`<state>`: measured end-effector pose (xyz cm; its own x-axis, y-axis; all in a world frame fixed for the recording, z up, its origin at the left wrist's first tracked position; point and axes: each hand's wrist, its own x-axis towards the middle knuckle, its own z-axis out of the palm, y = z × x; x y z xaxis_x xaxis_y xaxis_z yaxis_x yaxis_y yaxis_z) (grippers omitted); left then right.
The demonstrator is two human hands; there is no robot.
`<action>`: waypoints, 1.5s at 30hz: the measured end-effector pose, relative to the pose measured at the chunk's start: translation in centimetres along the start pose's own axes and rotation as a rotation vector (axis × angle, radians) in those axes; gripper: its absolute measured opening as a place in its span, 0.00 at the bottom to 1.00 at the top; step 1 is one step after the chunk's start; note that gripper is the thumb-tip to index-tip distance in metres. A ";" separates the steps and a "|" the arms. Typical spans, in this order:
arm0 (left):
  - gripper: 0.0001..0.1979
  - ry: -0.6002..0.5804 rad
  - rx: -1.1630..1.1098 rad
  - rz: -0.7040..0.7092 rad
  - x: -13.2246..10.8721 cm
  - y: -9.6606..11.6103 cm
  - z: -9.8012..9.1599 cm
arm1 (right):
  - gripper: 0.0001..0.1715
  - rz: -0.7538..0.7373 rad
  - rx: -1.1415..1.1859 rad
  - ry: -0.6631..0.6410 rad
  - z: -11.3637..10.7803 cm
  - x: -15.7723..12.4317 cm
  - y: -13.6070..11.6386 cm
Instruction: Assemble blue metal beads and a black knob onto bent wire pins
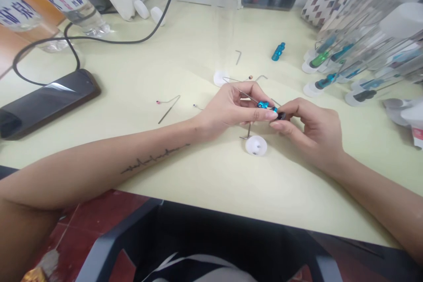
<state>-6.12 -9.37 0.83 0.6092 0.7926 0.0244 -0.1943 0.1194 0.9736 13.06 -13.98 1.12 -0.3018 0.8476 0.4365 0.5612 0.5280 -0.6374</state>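
Observation:
My left hand (231, 108) and my right hand (310, 130) meet over the middle of the pale table (185, 172). Between their fingertips is a small blue metal handle (264, 105) with a thin steel wire running up and left from it. The left fingers pinch the blue part and the wire. The right fingers pinch its dark end (280, 116). A white round cap (256, 145) lies on the table just below the hands, with a small bent metal key (247, 133) beside it.
Loose thin wires (169, 108) lie left of the hands, another white cap (220, 78) and a blue handle (278, 51) behind them. Clear tubes with coloured tools (343, 70) lie at the right. A black phone (46, 102), cables and bottles are at the left.

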 end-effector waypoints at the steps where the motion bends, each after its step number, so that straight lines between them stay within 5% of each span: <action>1: 0.16 0.001 -0.002 0.000 0.0 0.0 0.0 | 0.08 -0.012 0.005 0.022 0.1 0.0 0.0; 8: 0.17 -0.004 0.007 0.001 0.1 -0.1 0.0 | 0.09 -0.024 0.016 0.050 0.2 -0.1 0.0; 15: 0.17 -0.020 -0.003 0.019 0.0 0.0 0.1 | 0.13 -0.008 -0.008 -0.067 -0.3 -0.1 0.0; 27: 0.18 -0.006 0.028 0.015 0.0 0.0 0.0 | 0.10 0.016 0.085 0.071 0.4 -0.3 0.2; 36: 0.18 -0.007 0.023 0.026 0.0 0.1 0.2 | 0.13 0.026 0.026 -0.063 -0.3 -0.2 0.0; 39: 0.18 0.000 0.036 0.015 0.0 0.1 0.1 | 0.07 0.028 0.027 -0.012 0.0 -0.2 0.1; 45: 0.19 -0.002 0.025 0.026 0.1 0.0 0.0 | 0.12 0.006 0.087 0.071 0.5 -0.3 0.4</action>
<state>-6.04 -9.31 0.80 0.6056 0.7941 0.0505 -0.1908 0.0833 0.9781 12.95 -14.03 0.40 -0.2417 0.8467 0.4740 0.4926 0.5279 -0.6918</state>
